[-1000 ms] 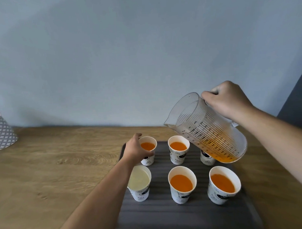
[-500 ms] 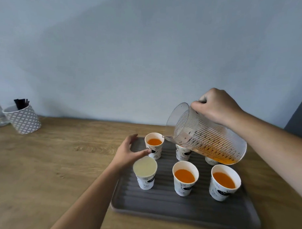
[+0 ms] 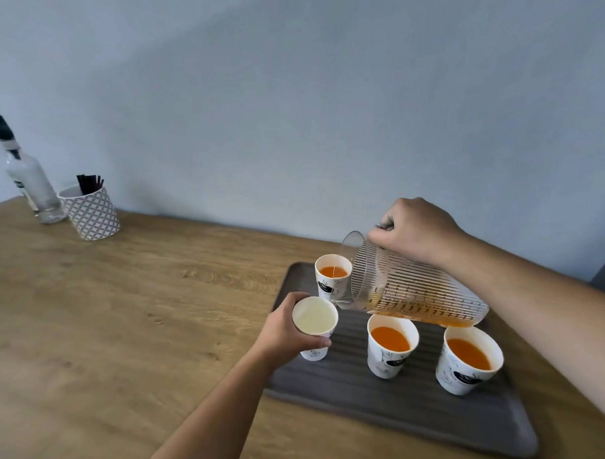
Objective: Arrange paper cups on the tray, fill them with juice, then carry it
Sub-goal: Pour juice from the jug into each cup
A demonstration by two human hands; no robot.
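While nothing at the far left matters to the pour, a clear glass bottle (image 3: 32, 185) and a patterned pot (image 3: 89, 214) holding dark sticks stand together against the wall on the wooden worktop (image 3: 125, 304). Moving right, the left hand (image 3: 285, 331) is wrapped around the empty cup (image 3: 314, 323), fingers curled about its wall; whether the cup stands on the tray or is raised just off it I cannot tell. Its white inside is bare, and its printed wall is mostly hidden by the fingers. The cup sits at the near-left corner of the dark ribbed tray (image 3: 403, 404), with a filled cup (image 3: 333, 274) just behind it. Right of that, the right hand (image 3: 414, 234) is clenched on the handle of the ribbed clear jug (image 3: 413, 290), which is tipped steeply, its long axis running down and leftward with the spout low. The spout hangs just to the right of the empty cup's rim, slightly above it, so the pour likely depends on closing that small sideways gap. Little orange juice is left, pooled along the lower wall. Two filled cups, the middle cup (image 3: 392, 344) and the right cup (image 3: 468, 359), stand in the near row below the jug.
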